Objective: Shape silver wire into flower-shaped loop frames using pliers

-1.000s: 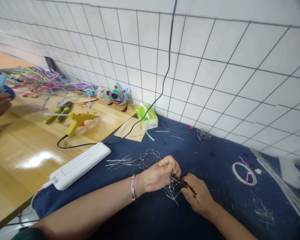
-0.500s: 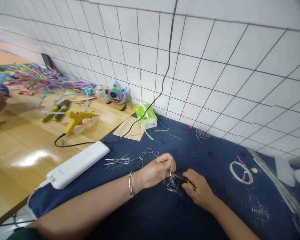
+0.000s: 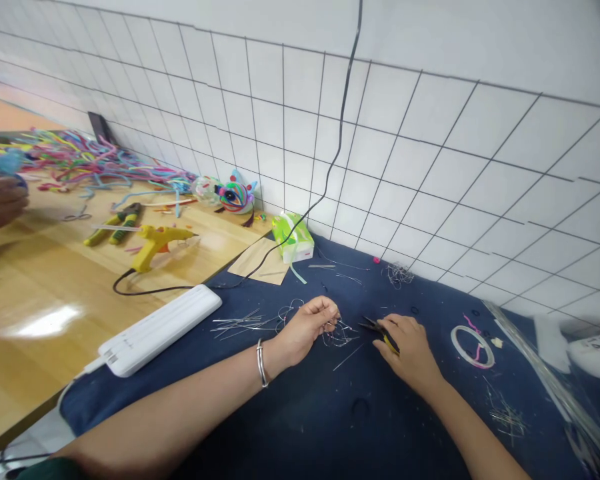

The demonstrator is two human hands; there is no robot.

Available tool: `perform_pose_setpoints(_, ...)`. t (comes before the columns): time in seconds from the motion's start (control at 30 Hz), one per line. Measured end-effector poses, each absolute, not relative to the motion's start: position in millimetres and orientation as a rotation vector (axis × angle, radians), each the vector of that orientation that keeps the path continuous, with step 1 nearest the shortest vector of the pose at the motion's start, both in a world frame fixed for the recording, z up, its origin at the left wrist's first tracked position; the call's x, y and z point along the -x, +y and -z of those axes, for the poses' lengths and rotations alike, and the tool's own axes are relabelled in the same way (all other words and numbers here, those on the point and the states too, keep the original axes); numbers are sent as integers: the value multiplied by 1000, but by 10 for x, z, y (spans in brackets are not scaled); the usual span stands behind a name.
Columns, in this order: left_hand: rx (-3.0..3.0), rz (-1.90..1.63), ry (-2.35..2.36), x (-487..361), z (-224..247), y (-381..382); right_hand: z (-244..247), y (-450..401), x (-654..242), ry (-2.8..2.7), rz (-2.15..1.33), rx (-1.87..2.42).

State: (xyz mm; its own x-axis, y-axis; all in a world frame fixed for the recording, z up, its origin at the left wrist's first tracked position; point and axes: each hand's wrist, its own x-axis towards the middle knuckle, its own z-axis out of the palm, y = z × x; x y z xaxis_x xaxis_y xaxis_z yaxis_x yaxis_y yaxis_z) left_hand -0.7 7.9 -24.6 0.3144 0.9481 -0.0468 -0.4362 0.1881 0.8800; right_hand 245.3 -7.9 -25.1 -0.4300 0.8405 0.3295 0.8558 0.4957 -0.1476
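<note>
My left hand [image 3: 316, 323] pinches a small shape of bent silver wire [image 3: 341, 335], whose loops hang out past the fingertips. To its right, my right hand [image 3: 405, 343] is closed round pliers with yellow handles [image 3: 392, 343]. Their dark jaws [image 3: 371, 324] point left, apart from the wire shape. A short straight piece of wire [image 3: 348, 357] lies on the dark blue cloth below the jaws. Behind my left hand rests another looped wire shape [image 3: 286, 313], partly hidden, beside a bundle of straight wire pieces [image 3: 240, 323].
A white power strip [image 3: 160, 330] lies along the cloth's left side. On the wooden table are a yellow glue gun [image 3: 155, 247], more pliers [image 3: 115, 225] and fuzzy craft stems [image 3: 80, 157]. Another person's hand [image 3: 0, 203] is at far left. A white ring [image 3: 473, 347] lies right.
The pliers have moved right, away from the wire shape. My left hand has shifted slightly left with the wire. A short wire piece now shows on the cloth between my hands.
</note>
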Motion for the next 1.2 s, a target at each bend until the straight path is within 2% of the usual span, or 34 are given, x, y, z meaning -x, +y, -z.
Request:
perform_pose_setpoints(0.1, -888, -1059, 681, -33, 231, 11, 183, -215, -2222, -2315, -180, 1285)
perform_pose_setpoints(0.27, -880, -924, 631, -53, 217, -67, 170, -321, -1957, -2310, -312, 1104)
perform_pose_setpoints(0.57, -935, -626, 605, 61, 225, 5, 128, -427, -2004, -2299, -334, 1095)
perform_pose_setpoints(0.77, -1148, -546, 567, 77, 203, -15, 167, -559, -2048, -2279, -242, 1100)
perform_pose_setpoints(1.2, -1598, -254, 328, 304, -190, -25, 343, -928, -2118, -2382, -277, 1077)
